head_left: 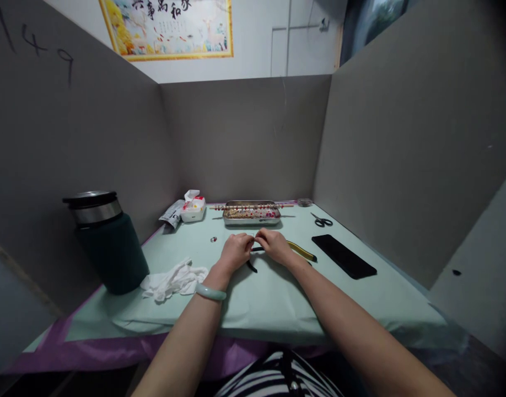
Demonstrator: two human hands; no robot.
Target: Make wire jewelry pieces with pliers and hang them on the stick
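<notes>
My left hand (237, 249) and my right hand (273, 244) meet at the middle of the table, thumbs and fingers pinched close together. Whatever sits between the fingertips is too small to make out. Pliers with a yellow handle (302, 251) lie partly under my right hand; a black curved piece (252, 267) shows below my left hand. Just beyond the hands stands a metal tray (252, 221) of small beads, with a beaded stick (253, 207) lying across its top. To the left of my hands lies a small ring-like item (213, 239).
A dark green flask (111, 248) and a crumpled white cloth (175, 280) are at the left. Behind them sit a tissue pack (193, 207) and a silvery packet (172, 215). Scissors (321, 220) and a black phone-like slab (344, 256) lie at the right. Grey partitions (245, 138) enclose the table.
</notes>
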